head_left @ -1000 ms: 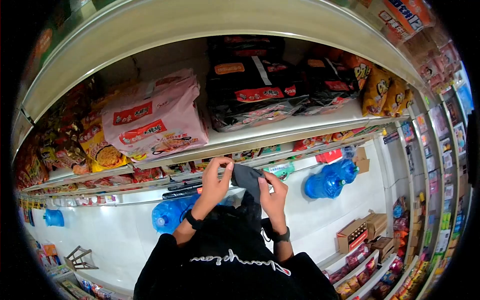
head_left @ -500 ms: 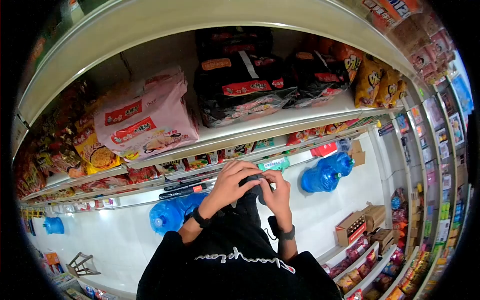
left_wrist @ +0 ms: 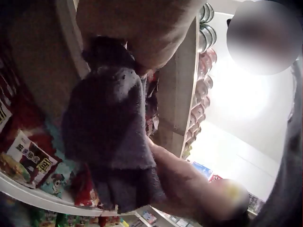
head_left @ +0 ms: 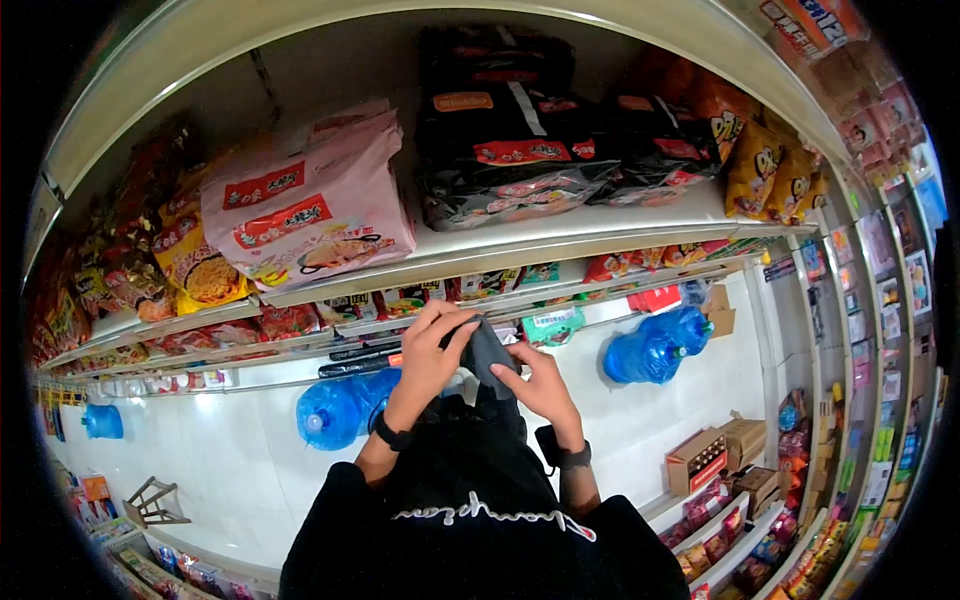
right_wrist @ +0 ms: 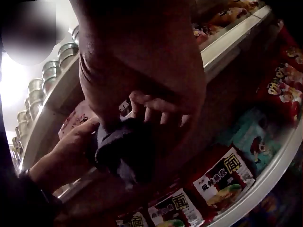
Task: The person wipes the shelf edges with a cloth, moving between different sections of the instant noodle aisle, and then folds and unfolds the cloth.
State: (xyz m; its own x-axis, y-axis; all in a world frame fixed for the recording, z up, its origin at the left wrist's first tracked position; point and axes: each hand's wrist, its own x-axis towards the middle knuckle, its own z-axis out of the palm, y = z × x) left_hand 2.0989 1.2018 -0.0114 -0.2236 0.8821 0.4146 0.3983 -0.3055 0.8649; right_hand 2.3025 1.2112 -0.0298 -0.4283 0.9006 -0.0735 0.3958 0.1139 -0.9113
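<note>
A dark grey piece of cloth (head_left: 488,352) is held up between both hands, in front of the black shirt. My left hand (head_left: 433,352) pinches its upper left edge, while my right hand (head_left: 543,384) grips its right side between thumb and fingers. In the left wrist view the fuzzy cloth (left_wrist: 109,118) hangs down in folds below the left hand (left_wrist: 137,33). From the right wrist, the cloth (right_wrist: 124,146) looks bunched under the right hand (right_wrist: 142,61), whose other fingers are curled.
A shelf (head_left: 480,255) ahead carries a pink noodle pack (head_left: 305,205) and black noodle packs (head_left: 520,150). Lower shelving holds more packets. Blue water jugs (head_left: 655,345) stand on the floor, with cardboard boxes (head_left: 697,460) at right and a wooden stool (head_left: 155,502) at left.
The hands came together over the cloth, then drew apart again, with the cloth now hanging steeper between them. The head view has shifted slightly.
</note>
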